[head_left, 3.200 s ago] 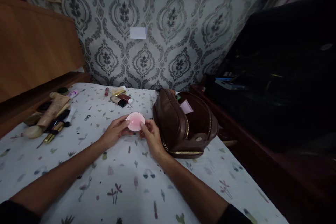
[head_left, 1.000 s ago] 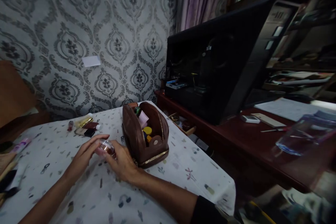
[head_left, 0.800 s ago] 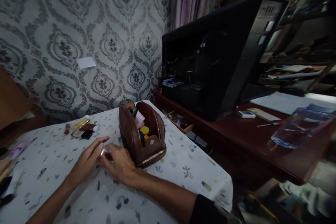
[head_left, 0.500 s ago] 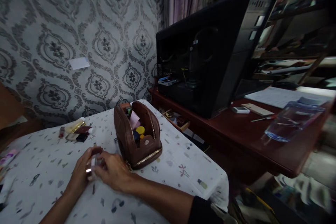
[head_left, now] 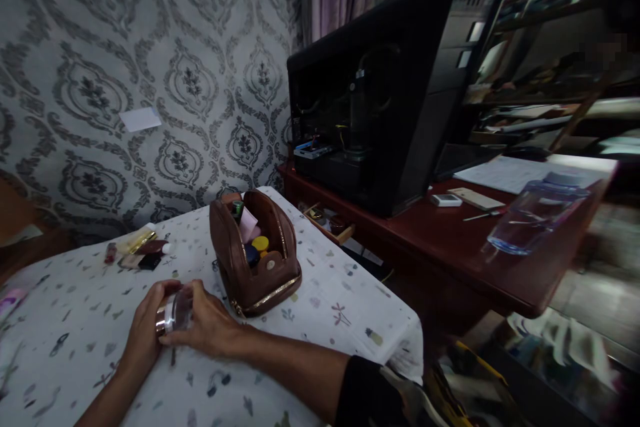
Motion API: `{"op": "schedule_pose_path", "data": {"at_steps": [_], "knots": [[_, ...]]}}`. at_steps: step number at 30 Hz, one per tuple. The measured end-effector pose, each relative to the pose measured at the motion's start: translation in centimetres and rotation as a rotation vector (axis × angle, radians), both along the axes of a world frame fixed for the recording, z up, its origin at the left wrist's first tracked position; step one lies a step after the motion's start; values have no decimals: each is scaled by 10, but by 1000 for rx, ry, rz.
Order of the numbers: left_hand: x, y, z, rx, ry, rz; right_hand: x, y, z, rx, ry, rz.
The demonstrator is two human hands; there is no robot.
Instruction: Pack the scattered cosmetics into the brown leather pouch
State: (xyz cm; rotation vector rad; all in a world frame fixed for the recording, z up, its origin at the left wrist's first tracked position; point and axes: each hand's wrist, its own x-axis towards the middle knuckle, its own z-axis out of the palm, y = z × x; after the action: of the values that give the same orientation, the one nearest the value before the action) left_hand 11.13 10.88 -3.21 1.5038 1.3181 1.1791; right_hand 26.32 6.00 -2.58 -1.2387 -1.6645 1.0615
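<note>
Together: left hand [head_left: 146,325], right hand [head_left: 209,320] | clear jar [head_left: 175,313] | beside brown bag [head_left: 256,280]

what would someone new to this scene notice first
Probably the big black computer case, which looms on the dark red desk at the right. Nearer, an open brown bag stands on the patterned white cloth, a yellow round item bright inside it. Just left of the bag, the left hand and right hand hold a small clear jar with a shiny band.
</note>
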Motion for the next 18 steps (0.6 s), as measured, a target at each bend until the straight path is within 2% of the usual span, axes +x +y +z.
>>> {"op": "schedule_pose_path", "data": {"at_steps": [3,10,14,18], "knots": [[0,0,-1,73,36,-17,-1,4,-4,51,40,-10],[2,-12,3,256,154,-35,-3,5,-7,114,-17,-42],[5,-14,6,236,161,2,-2,4,-9,136,-89,1],[7,-12,7,168,110,42,-1,5,-14,346,-176,52]]}}
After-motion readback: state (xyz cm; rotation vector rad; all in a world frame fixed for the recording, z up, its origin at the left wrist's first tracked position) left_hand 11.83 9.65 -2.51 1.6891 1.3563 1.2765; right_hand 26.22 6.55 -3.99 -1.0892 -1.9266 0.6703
